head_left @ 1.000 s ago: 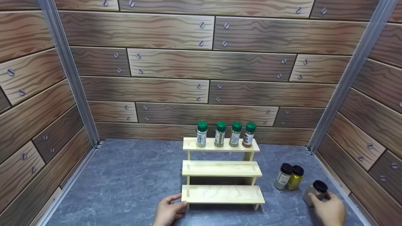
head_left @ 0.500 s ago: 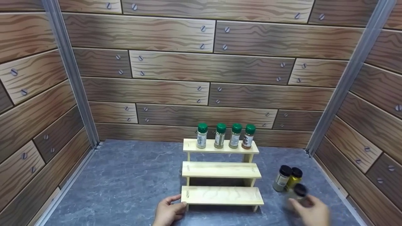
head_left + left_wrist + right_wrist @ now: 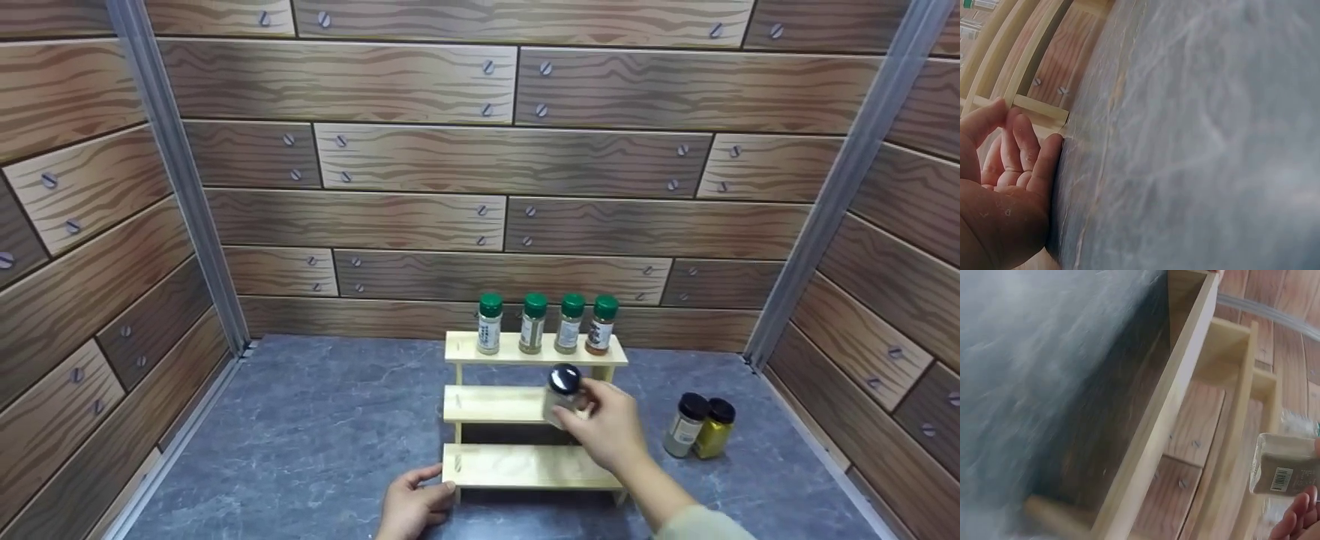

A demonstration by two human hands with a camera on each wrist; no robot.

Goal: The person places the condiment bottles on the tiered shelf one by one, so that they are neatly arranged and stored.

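A pale wooden three-step rack (image 3: 525, 466) stands on the grey floor. On its top step stand several green-capped spice jars (image 3: 547, 324). My right hand (image 3: 609, 427) grips a black-capped spice jar (image 3: 561, 394) over the right part of the middle step; the right wrist view shows the jar (image 3: 1286, 464) beside the rack (image 3: 1185, 410). My left hand (image 3: 412, 504) rests against the left end of the bottom step, fingers relaxed; in the left wrist view its fingers (image 3: 1022, 152) touch the rack's side (image 3: 1039, 109).
Two more black-capped jars (image 3: 701, 427), one with yellow contents, stand on the grey stone-look floor (image 3: 300, 427) right of the rack. Wood-plank walls (image 3: 487, 187) close in the back and both sides, with metal corner posts (image 3: 180, 180).
My right hand has lifted the black-capped jar from the floor at the far right and carried it left and up to the rack's middle step. The left hand has stayed put.
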